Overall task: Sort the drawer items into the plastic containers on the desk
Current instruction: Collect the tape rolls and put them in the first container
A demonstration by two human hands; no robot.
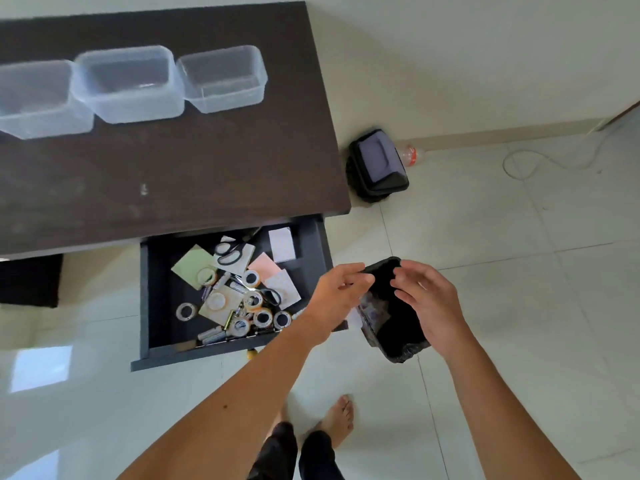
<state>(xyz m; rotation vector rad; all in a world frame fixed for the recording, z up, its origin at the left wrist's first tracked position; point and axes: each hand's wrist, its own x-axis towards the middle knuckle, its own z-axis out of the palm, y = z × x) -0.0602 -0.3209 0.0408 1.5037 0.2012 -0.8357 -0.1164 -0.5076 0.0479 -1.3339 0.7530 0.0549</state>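
While clear, rounded plastic containers (128, 83) are sitting on the dark bench (207, 161), your left hand (337, 289) is pinching a black bin liner (391, 306) over pale tiles, right hand (429, 299) released.

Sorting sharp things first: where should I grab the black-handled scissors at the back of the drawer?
Grip the scissors by the black handle loops, coming from above. They lie flat on paper pads, loops exposed toward the drawer's left, so fingers avoid the blades.
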